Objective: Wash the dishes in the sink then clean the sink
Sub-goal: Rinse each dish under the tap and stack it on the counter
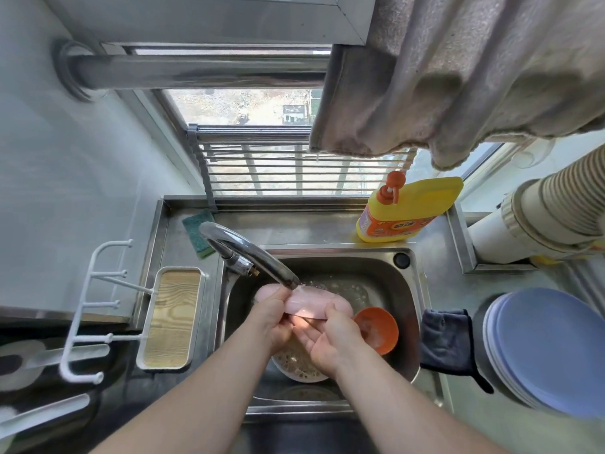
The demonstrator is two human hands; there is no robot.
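Note:
Over the steel sink (406, 309) I hold a pale pink plate (314, 304) under the faucet (248, 260), and water runs onto it. My left hand (273, 319) grips the plate's left edge with the thumb on top. My right hand (330, 342) supports the plate from below and at its right side, fingers fairly straight. An orange bowl (379, 329) sits in the sink to the right. Below my hands lies a white dish (298, 365) with food residue, partly hidden by them.
A yellow detergent bottle (406, 211) stands behind the sink and a green sponge (196, 231) lies at the back left. A stack of blue plates (543, 348) and a dark cloth (448, 342) are on the right. A wooden tray (173, 319) sits left of the sink.

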